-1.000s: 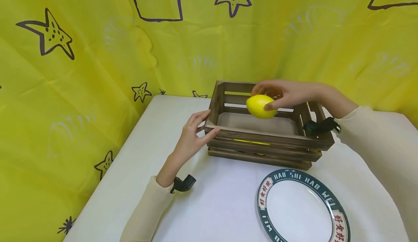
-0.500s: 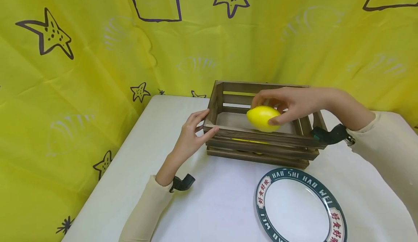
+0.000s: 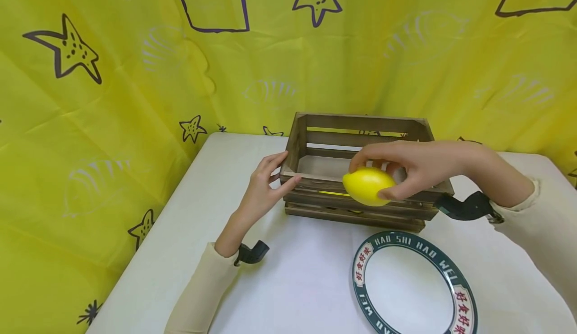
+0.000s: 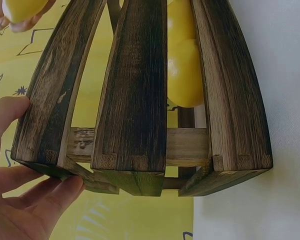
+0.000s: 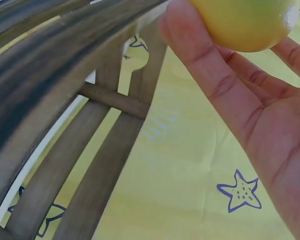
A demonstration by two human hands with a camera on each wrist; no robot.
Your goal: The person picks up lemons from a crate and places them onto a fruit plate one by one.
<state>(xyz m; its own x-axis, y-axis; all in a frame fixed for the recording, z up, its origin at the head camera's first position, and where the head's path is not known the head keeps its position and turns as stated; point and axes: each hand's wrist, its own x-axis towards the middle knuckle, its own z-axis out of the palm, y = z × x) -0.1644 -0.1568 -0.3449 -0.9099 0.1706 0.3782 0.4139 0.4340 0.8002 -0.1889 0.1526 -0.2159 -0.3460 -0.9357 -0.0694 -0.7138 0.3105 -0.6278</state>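
A yellow lemon [image 3: 367, 186] is held between the thumb and fingers of my right hand [image 3: 419, 166], over the front edge of a dark wooden slatted crate [image 3: 315, 184]. The right wrist view shows the lemon's underside [image 5: 250, 30] above the palm. My left hand [image 3: 259, 191] grips the crate's front left corner, thumb on the front slat and fingers round the end. Through the slats, the left wrist view shows more lemons [image 4: 185, 75] low inside the crate, partly hidden.
In front of the crate a round white plate with a dark green lettered rim [image 3: 444, 261] lies on the white table [image 3: 279, 284]. A yellow cloth [image 3: 135, 98] with starfish drawings hangs behind and at the left.
My right hand has brought the lemon from above the crate's inside toward me, over the front edge, and slightly right. The left hand has stayed on the corner.
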